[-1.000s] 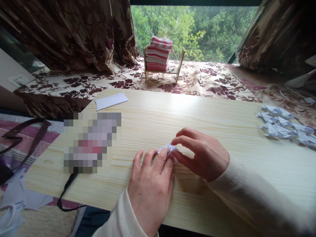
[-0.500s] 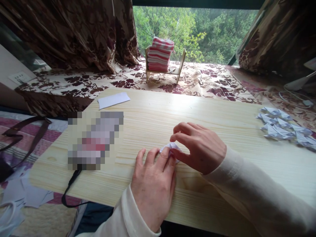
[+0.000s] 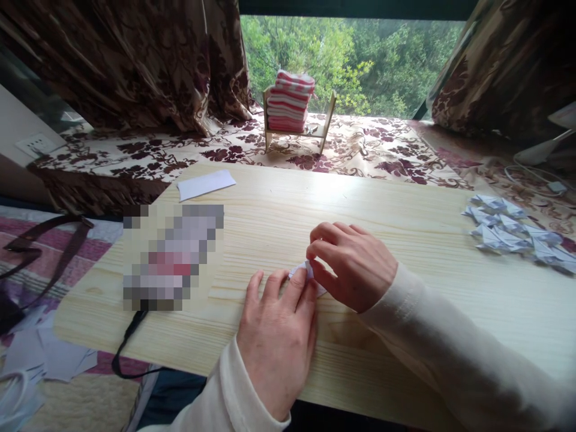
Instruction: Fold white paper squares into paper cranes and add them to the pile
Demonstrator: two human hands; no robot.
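Note:
A small folded piece of white paper (image 3: 304,273) lies on the pale wooden board (image 3: 405,204), mostly hidden between my hands. My left hand (image 3: 276,336) rests flat-ish on the board with its fingertips pressed on the paper's near edge. My right hand (image 3: 353,264) curls over the paper from the right, its thumb and forefinger pinching the paper's top. Both arms wear cream sleeves.
A heap of several folded paper pieces (image 3: 513,231) sits at the board's right edge. A white paper strip (image 3: 206,183) lies at the far left corner. A blurred-out object (image 3: 173,255) with a black cord (image 3: 128,345) lies left. A small wooden rack of striped cloths (image 3: 291,105) stands by the window.
My right hand has slid slightly left and closed tighter over the paper, covering more of it. My left hand has stayed nearly in place.

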